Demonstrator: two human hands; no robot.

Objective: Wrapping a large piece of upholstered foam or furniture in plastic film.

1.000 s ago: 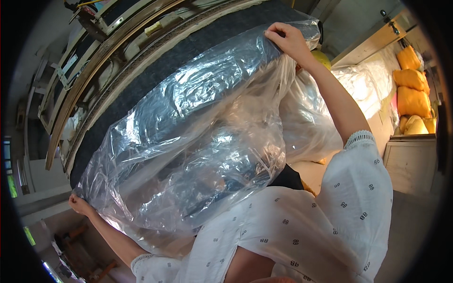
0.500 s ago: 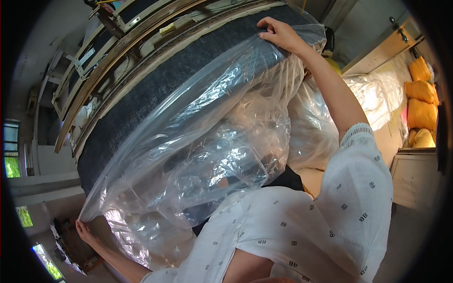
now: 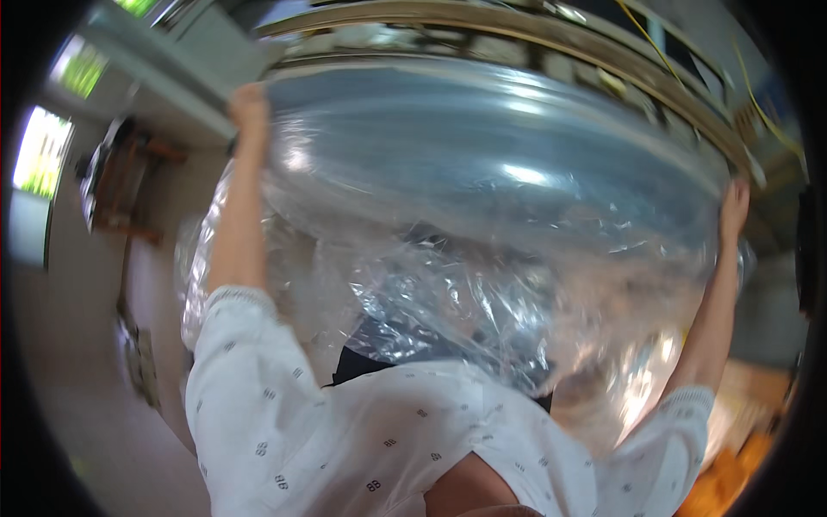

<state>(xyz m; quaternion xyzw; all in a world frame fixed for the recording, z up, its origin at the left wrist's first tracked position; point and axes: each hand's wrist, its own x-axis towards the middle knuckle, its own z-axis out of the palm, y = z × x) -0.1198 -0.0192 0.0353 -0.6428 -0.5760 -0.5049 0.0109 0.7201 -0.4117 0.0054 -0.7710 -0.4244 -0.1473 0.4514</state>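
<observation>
A wide sheet of clear plastic film [image 3: 482, 224] stretches across in front of me, pulled fairly smooth along its far part. Crumpled folds hang down toward my body. Through the film a dark, blue-grey surface shows. My left hand [image 3: 250, 108] is at the sheet's far left edge, closed on the film, its fingers a little blurred. At the far right edge my right hand [image 3: 734, 207] grips the film as well. Both arms reach out wide, with the sheet spanning the gap between them.
Beyond the sheet runs a long wooden beam [image 3: 413, 13] of a frame. A yellow cord [image 3: 749, 82] hangs at the upper right. Orange bundles [image 3: 732, 478] lie at the lower right. On the left are a brown wooden stand [image 3: 116, 198] and a bright window [image 3: 43, 151].
My view has turned to the right. The left hand has come up to the far left end, the right hand is at the far right, and the film now covers the dark surface.
</observation>
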